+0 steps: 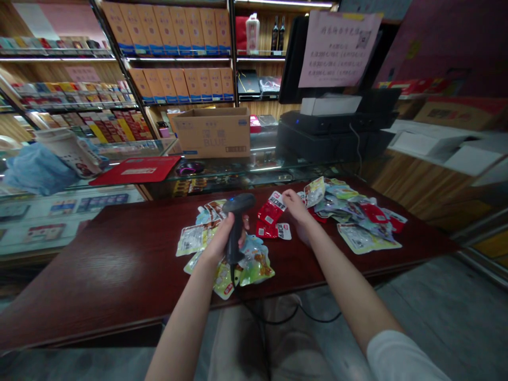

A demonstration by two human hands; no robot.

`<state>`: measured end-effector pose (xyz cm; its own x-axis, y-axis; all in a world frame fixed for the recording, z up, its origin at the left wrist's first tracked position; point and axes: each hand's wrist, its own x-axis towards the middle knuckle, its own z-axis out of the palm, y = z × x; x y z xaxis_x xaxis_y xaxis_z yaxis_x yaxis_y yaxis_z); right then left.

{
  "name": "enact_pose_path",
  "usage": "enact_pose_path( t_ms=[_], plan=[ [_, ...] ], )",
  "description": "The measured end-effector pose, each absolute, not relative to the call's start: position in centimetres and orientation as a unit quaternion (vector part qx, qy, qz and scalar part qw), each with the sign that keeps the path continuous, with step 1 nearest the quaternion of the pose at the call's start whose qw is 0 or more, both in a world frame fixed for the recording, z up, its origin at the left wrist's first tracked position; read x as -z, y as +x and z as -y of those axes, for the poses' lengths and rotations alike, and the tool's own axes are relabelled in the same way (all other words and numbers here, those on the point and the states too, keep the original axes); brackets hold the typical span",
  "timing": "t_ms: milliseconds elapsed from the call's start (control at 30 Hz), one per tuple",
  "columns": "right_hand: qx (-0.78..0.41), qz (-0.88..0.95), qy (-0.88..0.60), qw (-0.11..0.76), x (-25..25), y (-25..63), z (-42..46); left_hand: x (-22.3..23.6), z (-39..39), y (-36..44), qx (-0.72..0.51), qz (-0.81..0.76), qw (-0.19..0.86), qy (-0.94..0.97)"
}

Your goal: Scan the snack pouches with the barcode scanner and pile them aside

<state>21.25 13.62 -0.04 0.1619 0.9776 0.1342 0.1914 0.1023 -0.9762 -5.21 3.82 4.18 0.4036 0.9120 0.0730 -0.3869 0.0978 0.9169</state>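
Note:
My left hand (220, 238) is wrapped around the handle of a black barcode scanner (235, 233), held upright over a spread of snack packets (257, 263). The scanner's head shows a small blue light. The fingers of my right hand (296, 207) are closed on the white top corner of a red snack packet (270, 211). Another red packet (273, 230) lies flat just below it on the dark wooden table (130, 254). Beyond my right hand is a loose heap of shiny snack packets (345, 206), green, silver and red.
The scanner's cable (278, 321) hangs past the table edge over my lap. Behind the table, a glass counter bears a cardboard box (214, 135), a red folder (137, 170) and a mouse (190, 167). A monitor (292, 58) with a paper sign stands at the back right.

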Motion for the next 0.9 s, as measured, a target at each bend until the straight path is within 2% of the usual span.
enact_pose_path(
  t_ms=[133, 267, 400, 900],
  plan=[
    [-0.442, 0.436, -0.517, 0.589, 1.1, 22.5, -14.3, -4.3, -3.6, -5.0, -0.456, -0.283, 0.687, 0.489],
    [-0.458, 0.356, -0.505, 0.639, 1.9, 22.9, -14.4, -3.8, -3.5, -4.9, -0.436, -0.273, 0.695, 0.503],
    [-0.472, 0.311, -0.497, 0.658, 1.6, 22.5, -14.8, -3.2, -3.5, -5.0, -0.401, -0.270, 0.706, 0.518],
    [-0.474, 0.343, -0.444, 0.679, 0.9, 22.2, -14.8, -4.3, -2.8, -4.3, -0.383, -0.272, 0.709, 0.526]
  ],
)
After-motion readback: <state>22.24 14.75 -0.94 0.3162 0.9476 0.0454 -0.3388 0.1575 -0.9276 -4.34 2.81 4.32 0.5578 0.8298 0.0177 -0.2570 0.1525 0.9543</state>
